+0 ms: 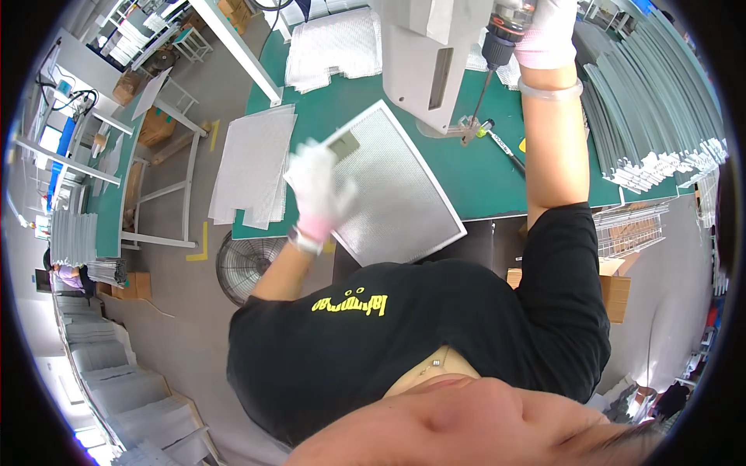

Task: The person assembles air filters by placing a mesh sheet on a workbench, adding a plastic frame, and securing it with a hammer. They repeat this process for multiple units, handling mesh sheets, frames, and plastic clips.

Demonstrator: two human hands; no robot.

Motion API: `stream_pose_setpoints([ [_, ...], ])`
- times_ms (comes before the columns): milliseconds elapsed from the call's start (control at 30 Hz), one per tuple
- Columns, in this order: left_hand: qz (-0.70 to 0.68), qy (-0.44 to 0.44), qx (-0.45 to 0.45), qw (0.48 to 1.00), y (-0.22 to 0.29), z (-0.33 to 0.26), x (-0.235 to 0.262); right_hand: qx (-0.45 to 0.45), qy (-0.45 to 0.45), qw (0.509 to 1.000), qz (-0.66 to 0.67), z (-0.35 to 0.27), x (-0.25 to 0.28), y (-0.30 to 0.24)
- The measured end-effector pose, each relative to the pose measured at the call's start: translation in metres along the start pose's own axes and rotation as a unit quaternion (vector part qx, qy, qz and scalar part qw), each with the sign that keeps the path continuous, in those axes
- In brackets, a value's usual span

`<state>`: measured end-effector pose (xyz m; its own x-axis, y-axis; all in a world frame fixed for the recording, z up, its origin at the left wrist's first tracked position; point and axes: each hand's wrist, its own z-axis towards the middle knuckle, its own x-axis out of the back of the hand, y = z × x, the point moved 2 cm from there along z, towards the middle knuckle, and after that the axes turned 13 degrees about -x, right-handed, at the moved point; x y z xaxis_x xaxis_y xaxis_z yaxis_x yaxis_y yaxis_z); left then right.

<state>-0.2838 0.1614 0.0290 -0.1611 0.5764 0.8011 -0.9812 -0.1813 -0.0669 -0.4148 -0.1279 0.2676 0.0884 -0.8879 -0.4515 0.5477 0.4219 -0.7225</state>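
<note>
A framed mesh panel, silver with a pale rim and a dark cut-out patch near its upper left corner, lies aslant across the front edge of the green table. My left hand, in a white and pink glove, is over the panel's left edge with fingers spread; whether it touches is hard to tell. At upper right my gloved right hand grips a power screwdriver, dark with orange marks. Its long thin bit points down to a small metal piece under the grey-white machine housing.
Loose mesh sheets lie on the table's left, with another stack behind. A marker-like tool rests beside the bit. Many thin frames are stacked at right. Below the table stand a floor fan and a cardboard box.
</note>
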Motion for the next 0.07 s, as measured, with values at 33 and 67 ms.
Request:
stream_pose_setpoints([
  [33, 0.053, 0.089, 0.084, 0.991, -0.0306, -0.0015, -0.0241, -0.015, -0.01, 1.0, 0.025, 0.0007, -0.0033, 0.0048],
  [67, 0.057, 0.086, 0.086, 0.991, -0.0326, -0.0049, -0.0213, -0.016, -0.012, 0.999, 0.031, 0.0026, -0.0036, 0.0086],
])
